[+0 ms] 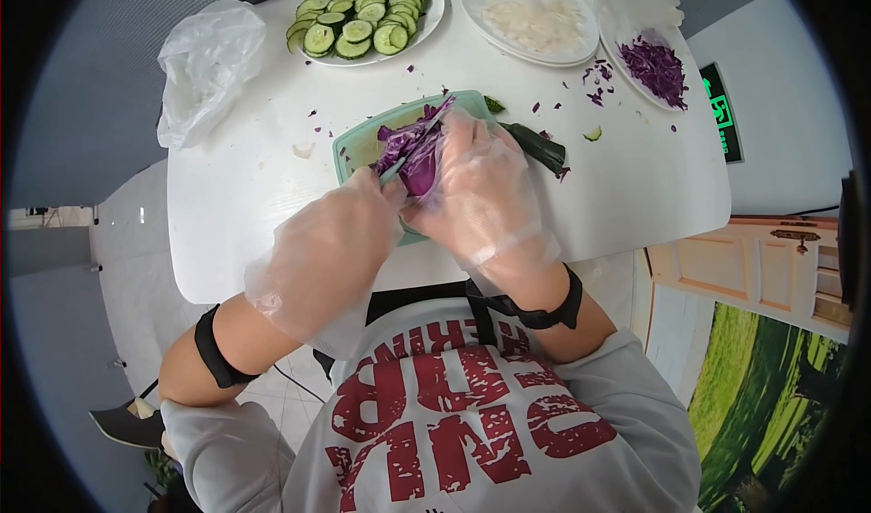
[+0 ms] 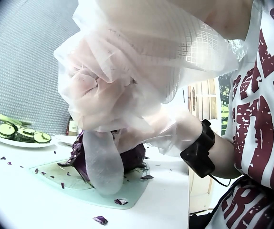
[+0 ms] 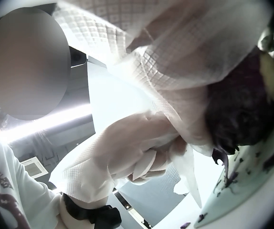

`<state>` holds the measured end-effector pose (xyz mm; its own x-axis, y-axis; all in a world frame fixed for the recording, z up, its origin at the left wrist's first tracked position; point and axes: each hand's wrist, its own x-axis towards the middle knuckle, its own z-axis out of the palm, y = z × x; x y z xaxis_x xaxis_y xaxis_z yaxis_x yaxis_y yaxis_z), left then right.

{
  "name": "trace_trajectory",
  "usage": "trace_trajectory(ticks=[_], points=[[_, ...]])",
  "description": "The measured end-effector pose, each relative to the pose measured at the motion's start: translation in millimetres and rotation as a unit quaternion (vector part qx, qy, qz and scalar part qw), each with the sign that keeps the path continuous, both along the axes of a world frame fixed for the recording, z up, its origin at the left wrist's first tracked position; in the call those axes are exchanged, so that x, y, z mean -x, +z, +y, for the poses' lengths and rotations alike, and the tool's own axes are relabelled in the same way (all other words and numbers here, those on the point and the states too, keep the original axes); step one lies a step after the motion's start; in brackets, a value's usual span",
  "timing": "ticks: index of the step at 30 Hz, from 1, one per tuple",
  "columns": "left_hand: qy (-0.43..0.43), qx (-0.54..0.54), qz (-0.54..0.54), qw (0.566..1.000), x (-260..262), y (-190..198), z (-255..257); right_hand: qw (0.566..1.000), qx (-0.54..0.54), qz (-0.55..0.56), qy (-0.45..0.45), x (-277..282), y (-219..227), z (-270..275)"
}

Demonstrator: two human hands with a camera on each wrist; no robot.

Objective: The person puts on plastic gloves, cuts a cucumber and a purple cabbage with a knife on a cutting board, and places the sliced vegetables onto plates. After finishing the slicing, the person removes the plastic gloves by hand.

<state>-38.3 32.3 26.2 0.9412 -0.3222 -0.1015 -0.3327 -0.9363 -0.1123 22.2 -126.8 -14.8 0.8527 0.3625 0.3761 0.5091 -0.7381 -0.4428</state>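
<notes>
In the head view, the left hand (image 1: 331, 232), in a clear plastic glove, grips the handle of a knife. The knife's pale blade (image 1: 393, 170) lies along a cut purple cabbage (image 1: 420, 170) on a green-rimmed cutting board (image 1: 343, 164). The gloved right hand (image 1: 485, 182) holds the cabbage from the right side. The left wrist view shows the left hand (image 2: 103, 81) curled, with the whitish blade (image 2: 103, 164) pointing down beside the cabbage (image 2: 133, 156). The right wrist view has the right hand (image 3: 189, 105) against the dark cabbage (image 3: 242, 107); its fingertips are hidden.
Behind the board stand a plate of cucumber slices (image 1: 356, 30), a plate of pale slices (image 1: 531, 19) and a plate of shredded cabbage (image 1: 655, 70). A cucumber piece (image 1: 537, 148) lies right of the board, a plastic bag (image 1: 210, 68) at back left. Purple scraps dot the table (image 1: 236, 232).
</notes>
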Motion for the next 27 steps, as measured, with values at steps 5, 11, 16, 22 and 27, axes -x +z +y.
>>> trace_trajectory(ticks=[5,11,16,22,27], points=[[0.083,0.063,0.056,0.993,4,3,-2,1.0,0.006,0.002,0.02,0,-2,0],[0.18,0.094,0.062,0.977,25,21,-1,0.999,0.006,0.044,0.023,-1,2,-2],[0.144,0.067,0.037,0.987,33,22,5,0.999,0.014,0.023,0.026,-1,0,-1],[0.186,0.12,0.094,0.971,24,18,8,0.998,-0.005,0.042,0.045,-4,0,-4],[0.168,0.168,0.08,0.968,16,6,18,0.999,0.016,0.03,0.032,-4,0,-1]])
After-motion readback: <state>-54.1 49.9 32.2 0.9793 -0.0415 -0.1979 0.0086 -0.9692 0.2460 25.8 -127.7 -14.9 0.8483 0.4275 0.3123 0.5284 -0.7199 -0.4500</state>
